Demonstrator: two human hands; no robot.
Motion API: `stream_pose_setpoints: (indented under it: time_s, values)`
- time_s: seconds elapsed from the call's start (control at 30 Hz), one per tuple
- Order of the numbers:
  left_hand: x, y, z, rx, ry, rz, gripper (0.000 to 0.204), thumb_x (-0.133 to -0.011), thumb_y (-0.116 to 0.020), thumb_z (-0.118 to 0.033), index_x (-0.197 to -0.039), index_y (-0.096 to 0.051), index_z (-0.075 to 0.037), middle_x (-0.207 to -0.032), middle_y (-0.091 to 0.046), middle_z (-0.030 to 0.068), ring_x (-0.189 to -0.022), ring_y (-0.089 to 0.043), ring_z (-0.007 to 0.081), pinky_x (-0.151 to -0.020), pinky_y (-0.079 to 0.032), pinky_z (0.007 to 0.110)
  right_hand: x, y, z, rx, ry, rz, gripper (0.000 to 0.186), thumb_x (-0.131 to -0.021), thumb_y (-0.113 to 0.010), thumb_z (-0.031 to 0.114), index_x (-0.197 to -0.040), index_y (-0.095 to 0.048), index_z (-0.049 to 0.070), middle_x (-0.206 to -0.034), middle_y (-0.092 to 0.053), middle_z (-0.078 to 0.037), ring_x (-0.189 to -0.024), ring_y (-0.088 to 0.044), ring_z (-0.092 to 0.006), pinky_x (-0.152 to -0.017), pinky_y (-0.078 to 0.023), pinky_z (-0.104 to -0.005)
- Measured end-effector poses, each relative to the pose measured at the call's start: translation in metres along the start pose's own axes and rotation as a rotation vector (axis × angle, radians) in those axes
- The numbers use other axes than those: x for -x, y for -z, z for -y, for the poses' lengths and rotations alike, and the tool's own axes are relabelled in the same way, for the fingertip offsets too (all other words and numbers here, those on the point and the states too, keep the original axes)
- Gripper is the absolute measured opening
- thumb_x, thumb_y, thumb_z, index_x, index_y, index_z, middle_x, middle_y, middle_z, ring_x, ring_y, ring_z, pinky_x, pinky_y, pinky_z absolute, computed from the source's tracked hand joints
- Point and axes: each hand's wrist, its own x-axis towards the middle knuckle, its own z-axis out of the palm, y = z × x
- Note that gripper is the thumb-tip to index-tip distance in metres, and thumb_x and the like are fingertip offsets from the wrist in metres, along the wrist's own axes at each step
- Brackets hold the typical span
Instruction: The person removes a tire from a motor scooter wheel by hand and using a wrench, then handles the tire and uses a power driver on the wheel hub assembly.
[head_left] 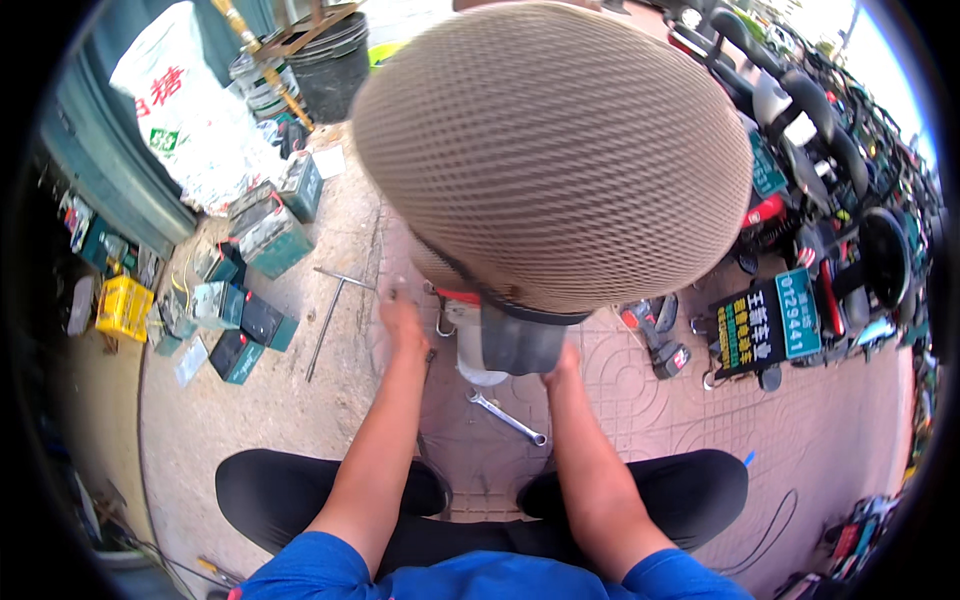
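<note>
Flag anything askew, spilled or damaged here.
Nothing looks plainly spilled or broken. What stands out is clutter: the batteries at left sit jumbled at odd angles, and a wrench and a T-handled tool lie loose on the ground rather than stowed.

Brn seat [550, 160] w/ dk mesh patt.

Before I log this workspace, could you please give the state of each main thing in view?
Seat: mesh-covered
Left hand: blurred, grip unclear
Right hand: mostly hidden, grip unclear
Spanner: lying on paving
T-handle wrench: lying on ground
Cordless tool: resting on paving
White sack: upright
Batteries: clustered on ground
Scooters: parked
</note>
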Motion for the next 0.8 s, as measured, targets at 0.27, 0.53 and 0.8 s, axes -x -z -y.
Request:
stream_pose_setpoints:
  time_s: [0.27, 0.53, 0.8]
  values:
    - [0.123, -0.049, -0.305, 0.164, -1.163, 0.297, 0.069, -0.116, -0.027, -0.046, -0.147, -0.049, 0.012, -0.144, -0.061, 0.0268, -0.137, -0.058, 0.0369, -0.121, -0.041, 0.049, -0.04, -0.026, -0.023, 0.001, 0.155, -0.284, 0.022, -0.099, -0.048, 0.02, -0.108, -0.058, 0.002, -0.106, -0.06, -0.015, -0.095, -0.056, -0.0262, -0.085, -0.049, -0.0465]
    - [0.252, -0.103, -0.375, -0.652, -1.619, 0.777, 0.065, -0.114, -0.026, -0.046, -0.153, -0.054, 0.0, -0.148, -0.062, 0.0224, -0.139, -0.059, 0.0356, -0.121, -0.04, 0.047, 0.043, -0.034, -0.146, -0.169, -0.549, 0.366, 0.063, -0.113, -0.034, 0.053, -0.149, -0.055, 0.006, -0.147, -0.063, -0.016, -0.139, -0.057, -0.0351, -0.118, -0.044, -0.0533]
    - [0.267, -0.114, -0.352, -0.978, -1.786, 0.554, 0.034, -0.105, -0.068, -0.028, -0.129, -0.075, -0.005, -0.121, -0.077, 0.0125, -0.114, -0.072, 0.0253, -0.104, -0.054, 0.036, 0.08, -0.065, -0.118, -0.686, -0.526, 0.552, 0.061, -0.114, -0.027, 0.056, -0.15, -0.055, 0.015, -0.15, -0.062, -0.011, -0.141, -0.056, -0.0337, -0.12, -0.043, -0.056]
